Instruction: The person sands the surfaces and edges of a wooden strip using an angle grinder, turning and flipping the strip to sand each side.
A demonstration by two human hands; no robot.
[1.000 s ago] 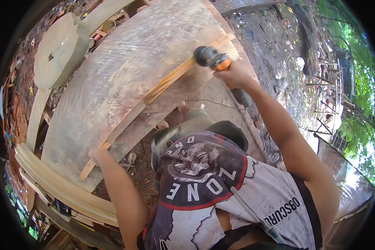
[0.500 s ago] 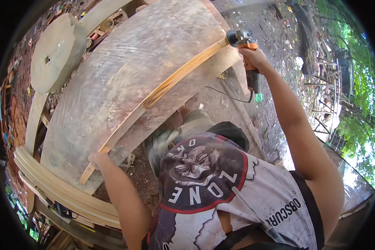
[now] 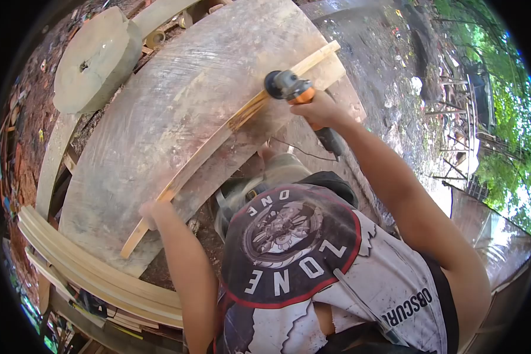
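A long, narrow wooden strip (image 3: 203, 154) lies diagonally over a worn, dusty work board (image 3: 177, 94). My left hand (image 3: 157, 213) is closed around the strip near its lower end; the fingers are partly blurred. In my right hand (image 3: 320, 111) is an orange and grey angle grinder (image 3: 299, 92), gripped by its body. The grinder's round disc is at the strip's upper half, apparently touching it. A darker patch of wood shows on the strip just below the disc.
Several curved wooden strips (image 3: 100, 268) are stacked at the lower left. A thick round slab (image 3: 94, 62) with a centre hole stands at the upper left. The grinder's cord (image 3: 304, 150) hangs beside the board, near my legs. Littered ground lies beyond.
My right hand has brought the grinder down and left along the strip, from its upper end. That end is now uncovered. My left hand has shifted slightly right and still holds the strip.
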